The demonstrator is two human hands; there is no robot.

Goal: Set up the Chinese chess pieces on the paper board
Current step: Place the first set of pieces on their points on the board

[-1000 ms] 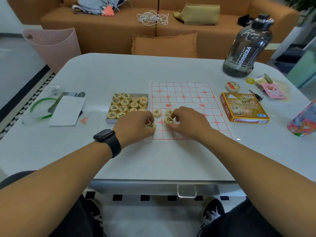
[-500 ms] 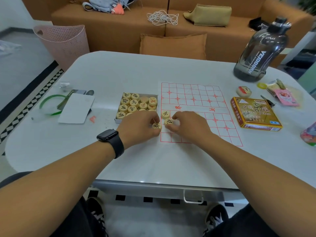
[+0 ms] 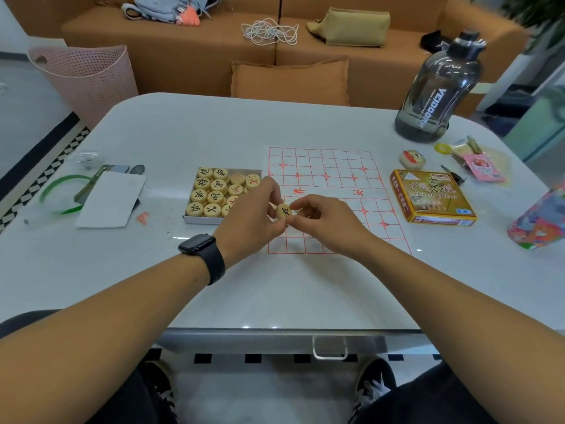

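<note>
Both hands have come up off the board point(image 3: 336, 191) since a second ago, when they were pressed low over a few pieces on the near rows. Now the left hand point(image 3: 249, 220) pinches one piece point(image 3: 283, 212) at its rim between thumb and fingertip, holding it tilted above the board's near left part. The right hand point(image 3: 327, 220) is curled close beside it, fingertips near the piece; I can't tell whether it holds anything of its own.

Most of the remaining pieces sit in the tray point(image 3: 195, 220) just left of the board, face up, some marked in black and some in red. Any pieces already on the board are hidden behind the hands.

That disc looks like light, hard wood with a smooth face, so it should be easy to lift but quick to slip or roll; an edge pinch, as now, suits it. By contrast the board is thin paper and would likely slide or crease if a piece is dragged across it.

Readable writing: "Chinese Chess" on the yellow box point(image 3: 432, 198) to the right, and "VEIDOORN" down the side of the dark bottle point(image 3: 437, 87). On the board's middle strip are red characters too blurred to read.
</note>
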